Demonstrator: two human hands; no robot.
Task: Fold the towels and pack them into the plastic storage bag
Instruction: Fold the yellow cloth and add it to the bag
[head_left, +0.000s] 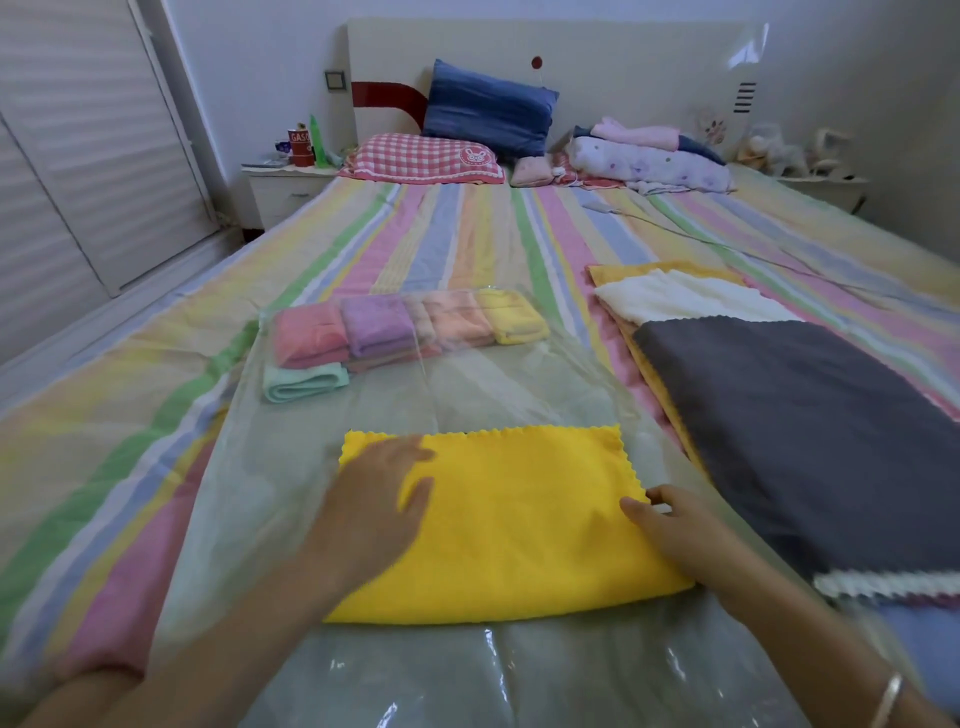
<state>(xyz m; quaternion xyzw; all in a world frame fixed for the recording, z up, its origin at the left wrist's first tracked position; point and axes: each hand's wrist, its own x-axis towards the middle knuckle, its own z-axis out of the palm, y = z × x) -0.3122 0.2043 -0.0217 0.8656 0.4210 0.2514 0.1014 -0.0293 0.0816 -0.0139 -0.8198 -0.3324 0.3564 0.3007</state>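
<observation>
I read the yellow towel (519, 519) as folded, lower centre of the frame, lying on the clear plastic storage bag (519, 384). The left hand (374, 509) presses flat on its left end. The right hand (675, 525) meets its right edge (pinching or not, I cannot tell). The cloth looks soft, light and limp: grip the edges and support both ends.

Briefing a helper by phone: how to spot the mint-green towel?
On the striped bed, find the clear plastic bag. At the left end of its folded towels, just in front of the pink towel, lies the mint-green towel, the only green one.
</observation>
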